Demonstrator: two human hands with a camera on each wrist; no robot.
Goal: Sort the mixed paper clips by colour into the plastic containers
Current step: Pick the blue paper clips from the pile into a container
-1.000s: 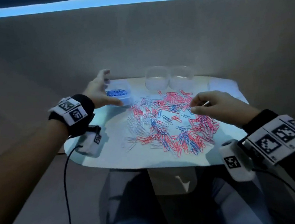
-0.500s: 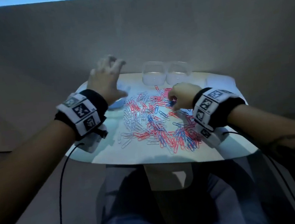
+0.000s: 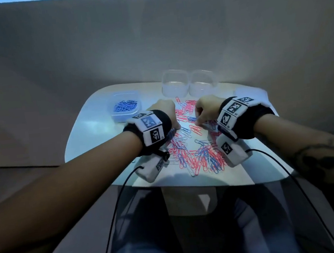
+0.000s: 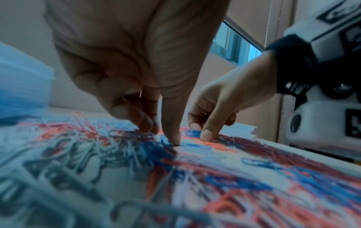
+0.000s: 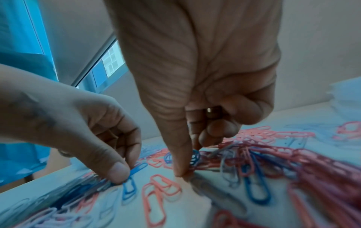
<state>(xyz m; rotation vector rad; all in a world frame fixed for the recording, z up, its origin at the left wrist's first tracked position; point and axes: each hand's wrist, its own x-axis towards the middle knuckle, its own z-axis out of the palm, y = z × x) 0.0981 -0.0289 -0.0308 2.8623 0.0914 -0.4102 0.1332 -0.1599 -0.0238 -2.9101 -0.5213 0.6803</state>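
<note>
We see one spread of paper clips (image 3: 193, 144) in three colours, pink, blue and white, too many to count, lying on the desk (image 3: 92, 135) under and just behind both grips. Three containers stand past the grips: one (image 3: 125, 108) up and to the left of the left hand (image 3: 163, 114), with blue clips in it, and two clear ones (image 3: 174, 82) (image 3: 202, 82) side by side beyond the fingers. The head view shows only the backs of two fists. The right wrist view shows what that hides: the left hand's thumb and finger pinch a blue clip (image 5: 134, 171) down on the desk, and the right hand (image 3: 208, 109) has thumb and curled fingers closed on another blue clip (image 5: 195, 157) at the heap's edge. The left wrist view is blurred at the clips. Half a second ago the left hand hung spread above the blue container; now it has dropped into the heap beside the right.
</note>
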